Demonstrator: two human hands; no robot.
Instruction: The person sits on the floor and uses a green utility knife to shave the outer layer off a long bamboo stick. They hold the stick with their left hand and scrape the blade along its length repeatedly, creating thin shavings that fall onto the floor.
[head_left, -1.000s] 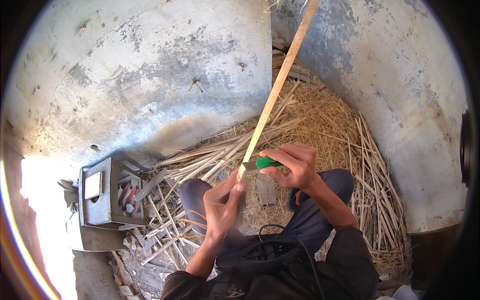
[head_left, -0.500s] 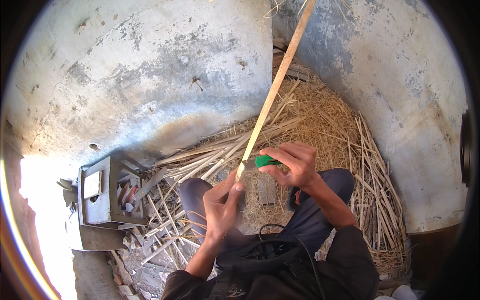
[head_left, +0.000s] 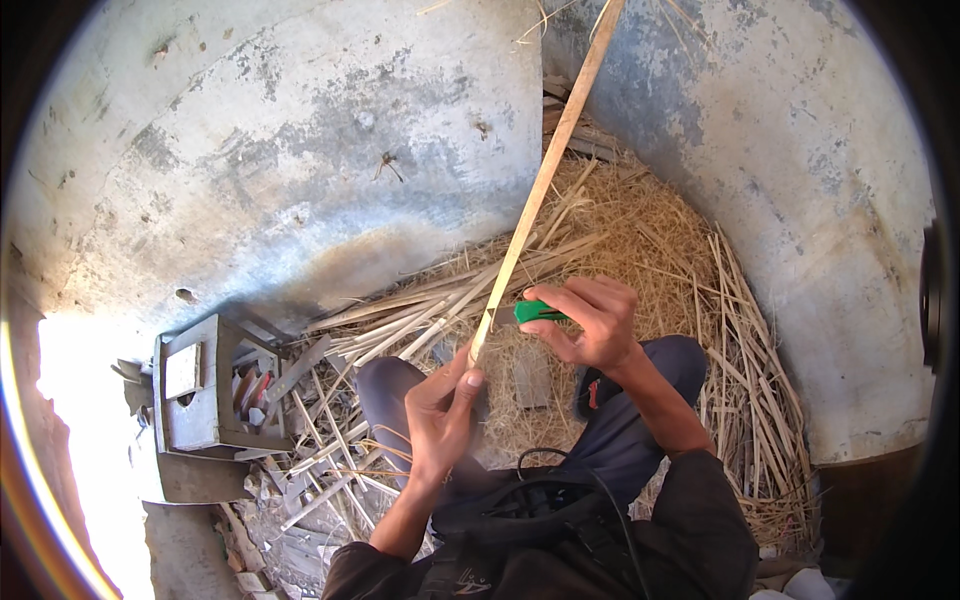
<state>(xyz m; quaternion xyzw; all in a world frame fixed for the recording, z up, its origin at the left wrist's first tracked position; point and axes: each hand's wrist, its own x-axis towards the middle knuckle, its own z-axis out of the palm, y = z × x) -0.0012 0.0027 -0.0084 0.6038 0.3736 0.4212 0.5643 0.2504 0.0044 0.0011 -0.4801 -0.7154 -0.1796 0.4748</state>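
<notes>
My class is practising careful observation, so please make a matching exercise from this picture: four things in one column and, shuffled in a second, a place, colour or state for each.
Things
1. Knife
2. Long strip
3. Box
4. Shavings

Descriptions
A. Lower end held in the left hand
B. Straw-coloured and heaped in a loose tangle
C. Green-handled, held in the right hand
D. Greyish, standing on the person's left

Right pairs: 1-C, 2-A, 3-D, 4-B
</notes>
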